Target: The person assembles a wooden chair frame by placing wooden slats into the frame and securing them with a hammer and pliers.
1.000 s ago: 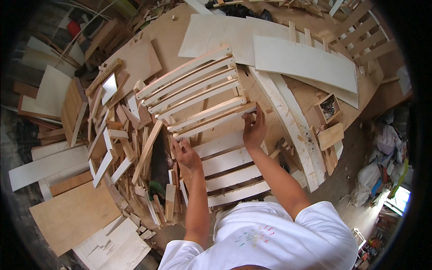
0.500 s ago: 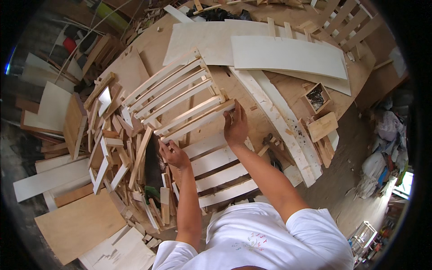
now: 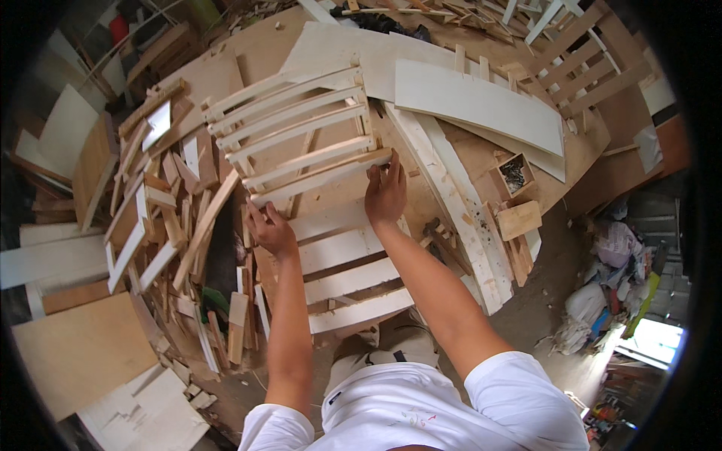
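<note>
A pale slatted wooden frame (image 3: 308, 161) with several parallel rails is tilted over the workbench. My left hand (image 3: 272, 231) is closed on the left end of its nearest rail (image 3: 323, 178), fingertips at the end. My right hand (image 3: 386, 192) grips that rail's right end, thumb and fingers partly hidden behind the palm. Below the frame, between my forearms, lies a second panel of wide white slats (image 3: 353, 279), which neither hand touches.
Piled wood offcuts (image 3: 199, 233) crowd the left side. Long white-faced beams (image 3: 444, 177) lie to the right, near a small wooden box (image 3: 516, 174) of metal fasteners. White boards (image 3: 481, 98) rest at the back. A hammer-like tool (image 3: 436, 233) is beside my right forearm.
The whole view has shifted. The slatted frame's rails now lie at a flatter angle, with the frame turned slightly. Both hands keep hold of the near rail's ends.
</note>
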Demonstrator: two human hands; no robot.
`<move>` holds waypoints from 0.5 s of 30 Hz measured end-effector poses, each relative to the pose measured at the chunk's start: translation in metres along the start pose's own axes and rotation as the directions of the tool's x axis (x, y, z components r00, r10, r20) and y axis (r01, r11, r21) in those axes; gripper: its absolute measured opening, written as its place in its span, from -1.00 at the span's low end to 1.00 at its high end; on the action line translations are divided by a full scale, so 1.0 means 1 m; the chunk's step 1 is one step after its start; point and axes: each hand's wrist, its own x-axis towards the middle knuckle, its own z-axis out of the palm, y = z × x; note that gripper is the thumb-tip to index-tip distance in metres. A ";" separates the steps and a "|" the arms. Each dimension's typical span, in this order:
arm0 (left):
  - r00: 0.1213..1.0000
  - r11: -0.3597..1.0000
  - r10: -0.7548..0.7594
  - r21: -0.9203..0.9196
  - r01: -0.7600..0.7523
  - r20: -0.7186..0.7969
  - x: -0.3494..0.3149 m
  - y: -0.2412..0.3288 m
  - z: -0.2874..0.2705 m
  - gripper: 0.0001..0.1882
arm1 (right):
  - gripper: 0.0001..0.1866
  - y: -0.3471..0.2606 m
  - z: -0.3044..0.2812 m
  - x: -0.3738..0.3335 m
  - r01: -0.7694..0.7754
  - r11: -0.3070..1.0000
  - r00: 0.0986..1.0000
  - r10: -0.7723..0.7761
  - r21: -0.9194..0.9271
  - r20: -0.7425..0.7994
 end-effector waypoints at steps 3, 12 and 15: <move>1.000 1.000 0.021 -0.006 -0.021 -0.001 0.001 0.005 0.000 -0.48 | -0.41 0.005 0.002 0.000 0.012 0.998 1.000 -0.013 -0.060 -0.018; 1.000 0.996 0.015 0.094 -0.014 -0.013 0.002 0.004 0.004 -0.49 | -0.44 0.009 0.006 0.002 -0.055 0.998 0.997 0.057 -0.044 0.049; 0.998 0.998 -0.064 0.010 0.063 0.011 0.002 0.002 0.004 -0.46 | -0.44 0.011 0.011 0.002 -0.056 0.998 0.998 0.057 -0.032 0.037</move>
